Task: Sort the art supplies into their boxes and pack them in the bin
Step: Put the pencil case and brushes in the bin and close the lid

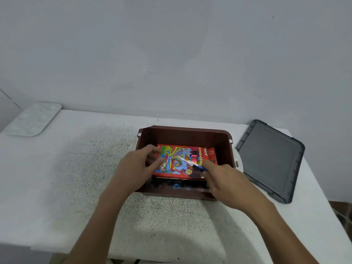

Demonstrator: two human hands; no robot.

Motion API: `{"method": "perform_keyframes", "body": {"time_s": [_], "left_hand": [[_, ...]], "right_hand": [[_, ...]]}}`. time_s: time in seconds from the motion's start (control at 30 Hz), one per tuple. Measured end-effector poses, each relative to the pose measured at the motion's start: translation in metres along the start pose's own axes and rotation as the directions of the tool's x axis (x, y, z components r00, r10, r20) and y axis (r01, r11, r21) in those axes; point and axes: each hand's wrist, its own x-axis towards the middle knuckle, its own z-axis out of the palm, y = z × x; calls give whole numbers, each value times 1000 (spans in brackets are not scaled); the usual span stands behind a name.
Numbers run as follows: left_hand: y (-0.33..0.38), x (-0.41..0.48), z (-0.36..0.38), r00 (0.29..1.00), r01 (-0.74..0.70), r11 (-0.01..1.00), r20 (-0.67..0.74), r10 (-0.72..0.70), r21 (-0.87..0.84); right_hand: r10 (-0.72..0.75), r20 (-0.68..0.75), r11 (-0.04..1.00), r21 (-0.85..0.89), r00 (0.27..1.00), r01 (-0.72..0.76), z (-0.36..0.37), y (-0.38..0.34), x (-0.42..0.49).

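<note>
Head view: two bare forearms reach from the near edge of a speckled white desk point(76, 168) into a brown bin point(182, 135) at its middle. Left hand point(139, 166) grips the left end of a red coloured-pencil box point(175, 168), its fingers point(152, 148) curled over the far corner and its thumb on the lid. Right hand point(226, 181) pinches the near end of a blue-handled brush point(190, 162) between thumb and forefinger; the brush lies slantwise across the box. Inside the bin, the red box rests on a dark box point(177, 184) with coloured spots along the near wall. A grey lid point(270, 159) lies just right of the bin. At the far left corner sits a white palette point(32, 119), with a pale wall behind.
</note>
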Motion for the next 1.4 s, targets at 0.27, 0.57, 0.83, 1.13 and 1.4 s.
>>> {"method": "perform_keyframes", "body": {"time_s": [0.27, 0.57, 0.83, 1.13, 1.4], "left_hand": [[-23, 39, 6, 978, -77, 995, -189, 88, 66], [-31, 40, 12, 993, -43, 999, -113, 45, 18], [-33, 41, 15, 996, -41, 999, -77, 44, 35], [-34, 42, 15, 997, -52, 998, -49, 54, 41], [-34, 43, 14, 998, -49, 998, -50, 50, 28]], "right_hand": [[9, -149, 994, -104, 989, -24, -6, -9, 54], [-49, -144, 937, -349, 988, -5, 34, -19, 124], [-36, -114, 932, -363, 993, -8, 54, -16, 124], [11, -149, 917, -394, 989, -69, 60, -22, 116], [7, -142, 931, -361, 990, -59, 66, -19, 120]]}}
